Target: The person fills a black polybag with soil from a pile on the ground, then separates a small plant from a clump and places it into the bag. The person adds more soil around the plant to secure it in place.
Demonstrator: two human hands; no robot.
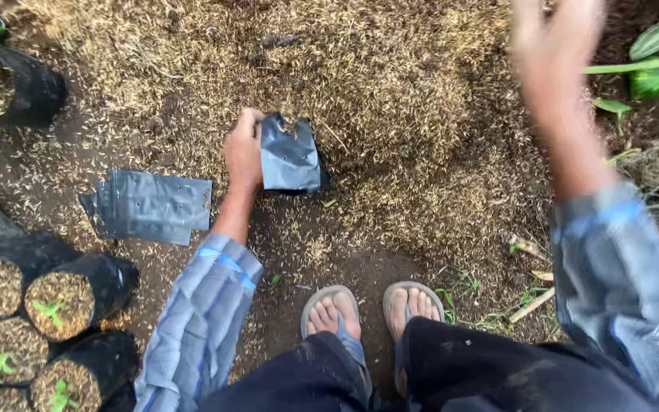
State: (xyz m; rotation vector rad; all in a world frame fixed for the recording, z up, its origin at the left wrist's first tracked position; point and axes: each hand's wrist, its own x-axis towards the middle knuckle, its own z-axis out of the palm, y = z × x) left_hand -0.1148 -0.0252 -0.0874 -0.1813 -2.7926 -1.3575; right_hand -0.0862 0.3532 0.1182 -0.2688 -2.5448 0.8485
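Down on the ground, the left hand (243, 150) was clenched on the left edge of a small black plastic nursery bag (290, 156), holding it upright with its mouth open toward the heap of pale yellow-brown rice husk and soil mix (390, 91). The bag sat at the near edge of that heap, just in front of the person's two feet in grey rubber sandals (371, 309), and its long axis ran from the feet up toward the heap, opening at the far end. The fingers wrapped the rim while the thumb side lay against the husk, so the left hand was touching the bag and plainly the nearer of the two. The right hand (552, 53) was raised well up and to the right of the bag, blurred by motion; whether it was open, closed or holding a scoop of mix could not be told. From it, the bag's mouth lay down and to the left, across the heap. Left of the bag, a flat stack of empty black plastic bags (150, 206) lay on the dirt, apart from the hand. Further left and nearer the person stood filled black bags with small green seedlings (55, 305), packed side by side. Green leaves (654, 72) showed right of the heap.
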